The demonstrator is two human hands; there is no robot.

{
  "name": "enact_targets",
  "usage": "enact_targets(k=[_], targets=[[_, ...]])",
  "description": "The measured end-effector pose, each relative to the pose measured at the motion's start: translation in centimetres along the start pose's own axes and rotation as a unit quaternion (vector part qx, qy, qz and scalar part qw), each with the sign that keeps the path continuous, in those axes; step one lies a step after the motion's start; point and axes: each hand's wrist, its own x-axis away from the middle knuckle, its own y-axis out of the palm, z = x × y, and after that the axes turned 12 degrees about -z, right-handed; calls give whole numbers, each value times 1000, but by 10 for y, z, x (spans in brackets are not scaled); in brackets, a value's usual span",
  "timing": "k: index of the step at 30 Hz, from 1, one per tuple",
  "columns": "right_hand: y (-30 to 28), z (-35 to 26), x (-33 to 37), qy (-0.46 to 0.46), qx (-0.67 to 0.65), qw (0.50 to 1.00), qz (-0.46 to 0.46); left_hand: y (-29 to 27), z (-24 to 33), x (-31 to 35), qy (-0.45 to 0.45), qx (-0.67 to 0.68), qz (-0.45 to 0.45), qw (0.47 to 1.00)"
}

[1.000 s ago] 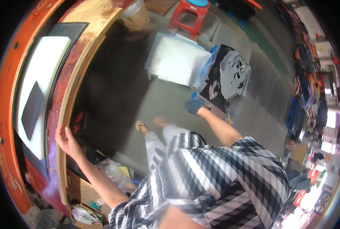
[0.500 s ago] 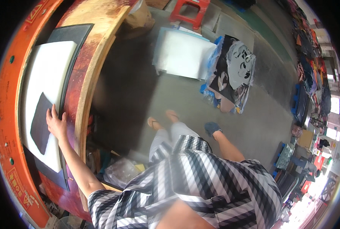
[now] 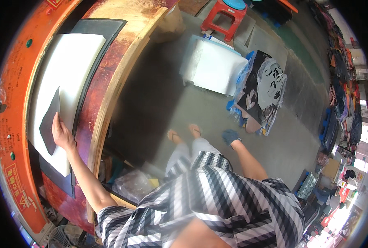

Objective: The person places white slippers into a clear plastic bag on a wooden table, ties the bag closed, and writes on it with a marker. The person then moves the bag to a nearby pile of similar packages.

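Note:
My left hand (image 3: 63, 133) pinches the right edge of a dark grey flat cut piece (image 3: 50, 124), perhaps leather or fabric. The piece stands partly tilted up over a thick white board (image 3: 70, 58). Beneath that board lies a larger black sheet (image 3: 105, 29), showing along its far end and right side. Away from the table, my right hand (image 3: 231, 137) hangs over the floor in a blue-grey glove. Its fingers are too small and blurred to read, and nothing is plainly held.
An orange machine beam (image 3: 16, 120) with warning labels runs along the left. The worktable has a wooden edge rail (image 3: 109, 97). On the floor stand a white-topped stack (image 3: 217, 68), a pile of dark and grey sheets (image 3: 260, 89) and a red stool (image 3: 223, 18). A fan (image 3: 64, 237) sits lower left.
My left hand has gone from resting flat at the grey piece's edge to gripping it, and the piece has lifted and tilted. The whole view has shifted slightly.

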Motion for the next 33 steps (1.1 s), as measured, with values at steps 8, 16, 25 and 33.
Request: enact_targets(k=[8, 16, 25, 33], targets=[[21, -45, -28, -166, 56, 982, -74, -22, 121, 31, 118, 76, 20, 990], [63, -202, 7, -84, -400, 778, -477, 17, 216, 78, 200, 179, -58, 962], [107, -345, 30, -29, -234, 805, -545, 58, 237, 161, 154, 235, 12, 960], [180, -319, 65, -326, 37, 711, -622, 42, 251, 308, -283, 145, 113, 941]])
